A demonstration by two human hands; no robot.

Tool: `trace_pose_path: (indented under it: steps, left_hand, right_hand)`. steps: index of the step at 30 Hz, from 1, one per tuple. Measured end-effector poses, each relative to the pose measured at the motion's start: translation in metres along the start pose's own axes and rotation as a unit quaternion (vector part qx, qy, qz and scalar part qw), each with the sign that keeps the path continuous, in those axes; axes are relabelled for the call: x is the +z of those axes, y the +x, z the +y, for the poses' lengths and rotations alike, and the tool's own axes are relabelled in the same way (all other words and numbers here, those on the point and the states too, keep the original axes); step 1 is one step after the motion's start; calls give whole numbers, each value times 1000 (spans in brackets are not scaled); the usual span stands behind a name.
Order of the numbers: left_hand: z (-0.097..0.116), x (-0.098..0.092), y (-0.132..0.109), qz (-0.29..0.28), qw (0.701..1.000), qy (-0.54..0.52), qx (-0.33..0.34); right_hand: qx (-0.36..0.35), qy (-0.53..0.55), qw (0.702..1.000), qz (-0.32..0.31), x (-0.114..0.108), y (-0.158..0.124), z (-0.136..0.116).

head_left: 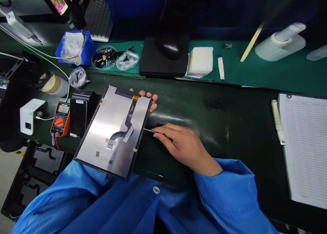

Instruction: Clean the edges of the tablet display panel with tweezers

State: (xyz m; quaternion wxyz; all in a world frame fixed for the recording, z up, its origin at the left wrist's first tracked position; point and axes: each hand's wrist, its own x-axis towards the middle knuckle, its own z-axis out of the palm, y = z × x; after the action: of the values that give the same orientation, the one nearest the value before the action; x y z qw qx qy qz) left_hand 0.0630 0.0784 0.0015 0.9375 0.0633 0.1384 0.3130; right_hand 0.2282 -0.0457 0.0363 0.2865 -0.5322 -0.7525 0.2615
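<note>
A flat display panel (112, 125) with a silvery back and a black flex cable (129, 119) is held tilted over the dark green bench. My left hand (152, 101) is under it, with only the fingertips showing past its far right edge; the palm is hidden. My right hand (182, 143) pinches a thin metal tool (150, 130), whose tip is at the panel's right edge. Pieces of tape lie across the cable and at the panel's sides.
Left of the panel are a black phone (78, 116), an orange multimeter (60, 119) and a white bracket (28, 118). Behind stand a blue bin (88, 49), a mouse (170, 47), white wipes (201, 61) and a bottle (279, 48). Lined paper (306, 145) lies right.
</note>
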Motion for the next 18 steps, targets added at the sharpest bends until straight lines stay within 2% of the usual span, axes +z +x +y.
trace_pose_path:
  steps: [6, 14, 18]
  left_hand:
    - [1, -2, -1, -8, 1000, 6, 3]
    - [0, -7, 1, -26, 1000, 6, 9]
    - [0, -8, 2, -10, 1000, 9, 11]
  right_hand:
    - [31, 25, 999, 15, 2, -2, -3]
    - [-4, -1, 1000, -9, 0, -1, 1]
    - [32, 20, 999, 7, 0, -2, -3]
